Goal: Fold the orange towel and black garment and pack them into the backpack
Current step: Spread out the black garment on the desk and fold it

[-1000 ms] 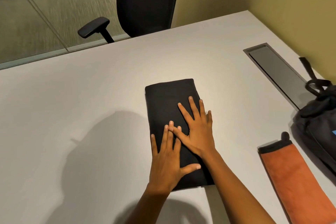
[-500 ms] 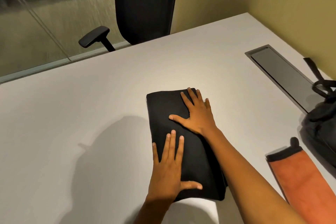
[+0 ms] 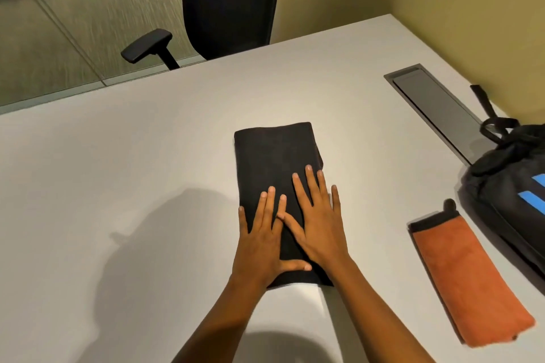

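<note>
Both sets of fingers lie straight and spread, gripping nothing: the left hand (image 3: 262,242) and right hand (image 3: 320,221) press flat, side by side, on the near half of the folded black garment (image 3: 274,162), the right thumb touching the left fingers. The garment is a long rectangle lying mid-counter (image 3: 118,186). Well to the right lies the folded orange towel (image 3: 469,277), black-trimmed at its far end, just beside the black backpack (image 3: 510,186) with blue stripes. A cable tray lid (image 3: 436,109) is set into the counter beyond; an office chair (image 3: 230,0) stands at the far edge.
</note>
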The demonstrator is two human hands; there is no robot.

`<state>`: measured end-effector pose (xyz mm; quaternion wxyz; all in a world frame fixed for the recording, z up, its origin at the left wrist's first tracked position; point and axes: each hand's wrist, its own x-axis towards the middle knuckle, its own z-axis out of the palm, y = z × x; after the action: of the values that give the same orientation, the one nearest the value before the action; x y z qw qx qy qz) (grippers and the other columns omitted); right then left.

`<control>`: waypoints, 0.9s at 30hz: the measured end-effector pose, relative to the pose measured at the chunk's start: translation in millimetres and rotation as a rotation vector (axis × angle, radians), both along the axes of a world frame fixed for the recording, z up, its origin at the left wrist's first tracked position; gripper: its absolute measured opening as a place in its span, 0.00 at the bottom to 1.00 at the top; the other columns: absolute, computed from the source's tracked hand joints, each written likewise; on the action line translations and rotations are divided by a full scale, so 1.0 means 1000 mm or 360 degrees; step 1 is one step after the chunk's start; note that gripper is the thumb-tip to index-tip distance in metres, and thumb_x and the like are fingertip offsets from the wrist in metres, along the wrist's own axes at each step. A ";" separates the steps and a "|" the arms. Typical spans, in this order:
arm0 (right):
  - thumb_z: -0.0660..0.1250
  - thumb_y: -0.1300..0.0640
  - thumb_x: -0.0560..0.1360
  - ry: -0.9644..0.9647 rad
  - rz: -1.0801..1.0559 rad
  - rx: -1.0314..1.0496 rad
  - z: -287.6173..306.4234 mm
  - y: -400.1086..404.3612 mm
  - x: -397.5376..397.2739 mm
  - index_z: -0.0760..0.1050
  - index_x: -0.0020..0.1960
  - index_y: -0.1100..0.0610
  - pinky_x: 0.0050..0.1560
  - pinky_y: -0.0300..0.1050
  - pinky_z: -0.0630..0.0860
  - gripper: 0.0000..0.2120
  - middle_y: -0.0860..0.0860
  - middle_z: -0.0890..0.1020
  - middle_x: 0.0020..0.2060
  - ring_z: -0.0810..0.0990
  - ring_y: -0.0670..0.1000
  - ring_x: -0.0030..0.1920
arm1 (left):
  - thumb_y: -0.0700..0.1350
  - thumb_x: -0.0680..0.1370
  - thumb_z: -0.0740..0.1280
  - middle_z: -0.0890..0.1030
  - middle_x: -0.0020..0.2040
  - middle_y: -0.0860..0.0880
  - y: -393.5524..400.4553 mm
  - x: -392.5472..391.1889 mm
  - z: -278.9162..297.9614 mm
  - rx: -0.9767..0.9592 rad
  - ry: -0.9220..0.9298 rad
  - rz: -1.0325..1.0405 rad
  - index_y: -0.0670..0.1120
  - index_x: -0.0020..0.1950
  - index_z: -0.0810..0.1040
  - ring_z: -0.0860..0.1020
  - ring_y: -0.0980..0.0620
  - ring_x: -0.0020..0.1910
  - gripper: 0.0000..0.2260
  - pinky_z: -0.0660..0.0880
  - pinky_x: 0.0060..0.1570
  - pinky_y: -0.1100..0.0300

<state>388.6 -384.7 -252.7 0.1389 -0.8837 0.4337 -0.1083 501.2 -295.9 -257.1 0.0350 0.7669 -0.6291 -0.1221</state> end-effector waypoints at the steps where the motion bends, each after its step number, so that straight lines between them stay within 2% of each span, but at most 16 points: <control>1: 0.45 0.34 0.78 0.0023 -0.0023 -0.0017 -0.003 0.008 -0.007 0.45 0.78 0.49 0.75 0.59 0.48 0.33 0.51 0.45 0.78 0.41 0.52 0.77 | 0.81 0.61 0.49 0.51 0.78 0.42 0.003 -0.001 0.000 -0.0013 -0.0008 -0.0012 0.43 0.77 0.50 0.50 0.43 0.76 0.56 0.59 0.68 0.34; 9: 0.44 0.34 0.78 0.0037 -0.0052 0.0036 -0.010 0.015 -0.013 0.43 0.78 0.49 0.76 0.58 0.48 0.34 0.49 0.44 0.78 0.41 0.51 0.77 | 0.77 0.68 0.46 0.54 0.77 0.40 0.025 -0.005 -0.007 -0.0017 -0.0065 0.0046 0.41 0.77 0.54 0.51 0.40 0.76 0.49 0.59 0.69 0.40; 13: 0.42 0.32 0.77 0.0046 -0.0096 0.0066 -0.009 0.017 -0.022 0.40 0.77 0.47 0.76 0.56 0.46 0.35 0.49 0.43 0.77 0.41 0.52 0.77 | 0.74 0.72 0.45 0.59 0.75 0.40 0.033 -0.016 -0.002 0.0014 0.0068 0.0095 0.42 0.75 0.57 0.56 0.39 0.74 0.44 0.61 0.65 0.41; 16: 0.41 0.30 0.75 0.0094 -0.0107 0.0108 -0.009 0.022 -0.029 0.36 0.76 0.45 0.75 0.57 0.46 0.35 0.48 0.40 0.77 0.42 0.54 0.77 | 0.70 0.75 0.45 0.60 0.75 0.40 0.050 -0.018 0.000 -0.0013 0.0112 0.0070 0.44 0.76 0.54 0.59 0.37 0.73 0.38 0.62 0.63 0.44; 17: 0.40 0.29 0.75 0.0132 -0.0101 0.0128 -0.008 0.023 -0.030 0.35 0.76 0.44 0.74 0.57 0.46 0.36 0.48 0.39 0.77 0.43 0.55 0.77 | 0.68 0.75 0.49 0.59 0.75 0.40 0.058 -0.018 0.001 -0.0026 0.0124 0.0038 0.44 0.76 0.52 0.59 0.36 0.72 0.37 0.62 0.63 0.44; 19: 0.39 0.28 0.73 0.0181 -0.0087 0.0165 -0.005 0.029 -0.036 0.34 0.75 0.44 0.74 0.58 0.47 0.37 0.50 0.39 0.77 0.45 0.57 0.77 | 0.64 0.72 0.63 0.61 0.75 0.39 0.069 -0.017 0.004 0.0030 0.0193 -0.0032 0.45 0.75 0.52 0.61 0.34 0.71 0.40 0.67 0.60 0.43; 21: 0.41 0.29 0.73 0.0180 -0.0081 0.0249 -0.002 0.037 -0.042 0.32 0.75 0.44 0.75 0.56 0.47 0.37 0.52 0.39 0.77 0.46 0.58 0.77 | 0.57 0.63 0.78 0.67 0.71 0.37 0.075 -0.017 0.005 0.0123 0.0235 -0.0052 0.44 0.73 0.59 0.69 0.31 0.65 0.46 0.76 0.51 0.43; 22: 0.44 0.31 0.74 0.0168 -0.0091 0.0316 -0.001 0.042 -0.045 0.31 0.74 0.45 0.75 0.54 0.47 0.37 0.53 0.38 0.77 0.46 0.58 0.77 | 0.53 0.59 0.80 0.68 0.70 0.36 0.077 -0.017 0.005 0.0134 0.0230 -0.0051 0.44 0.72 0.61 0.71 0.30 0.63 0.47 0.77 0.48 0.44; 23: 0.48 0.33 0.75 0.0156 -0.0107 0.0380 0.000 0.048 -0.049 0.31 0.74 0.45 0.75 0.53 0.47 0.38 0.53 0.38 0.77 0.46 0.58 0.77 | 0.49 0.59 0.81 0.66 0.71 0.36 0.079 -0.016 0.005 0.0076 0.0265 -0.0065 0.44 0.72 0.61 0.71 0.29 0.63 0.47 0.77 0.48 0.43; 24: 0.52 0.36 0.77 0.0154 -0.0121 0.0426 0.000 0.053 -0.051 0.31 0.74 0.46 0.75 0.52 0.48 0.38 0.53 0.38 0.77 0.47 0.58 0.77 | 0.46 0.63 0.80 0.60 0.74 0.37 0.080 -0.016 0.007 0.0053 0.0367 -0.0074 0.44 0.75 0.57 0.67 0.28 0.66 0.47 0.75 0.52 0.43; 25: 0.54 0.39 0.78 0.0157 -0.0128 0.0456 0.001 0.056 -0.053 0.33 0.75 0.47 0.75 0.52 0.49 0.38 0.53 0.39 0.77 0.48 0.58 0.77 | 0.43 0.68 0.76 0.49 0.76 0.40 0.081 -0.016 0.010 0.0054 0.0452 -0.0063 0.46 0.77 0.50 0.59 0.29 0.71 0.46 0.72 0.59 0.43; 26: 0.56 0.42 0.79 0.0163 -0.0130 0.0472 0.003 0.060 -0.056 0.34 0.76 0.49 0.75 0.53 0.50 0.38 0.53 0.39 0.77 0.50 0.59 0.77 | 0.43 0.74 0.70 0.38 0.75 0.45 0.082 -0.017 0.012 0.0099 0.0507 -0.0057 0.47 0.76 0.40 0.49 0.33 0.74 0.43 0.66 0.66 0.45; 27: 0.57 0.45 0.79 0.0167 -0.0133 0.0482 0.005 0.063 -0.057 0.36 0.76 0.50 0.75 0.53 0.51 0.37 0.53 0.40 0.77 0.51 0.59 0.76 | 0.44 0.78 0.64 0.30 0.72 0.49 0.084 -0.018 0.013 0.0150 0.0548 -0.0014 0.48 0.73 0.34 0.42 0.37 0.75 0.39 0.60 0.71 0.46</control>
<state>331.2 -321.5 -248.0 0.2430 -0.8382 0.4882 -0.0010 482.8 -212.1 -243.8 0.1057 0.7326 -0.6108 -0.2811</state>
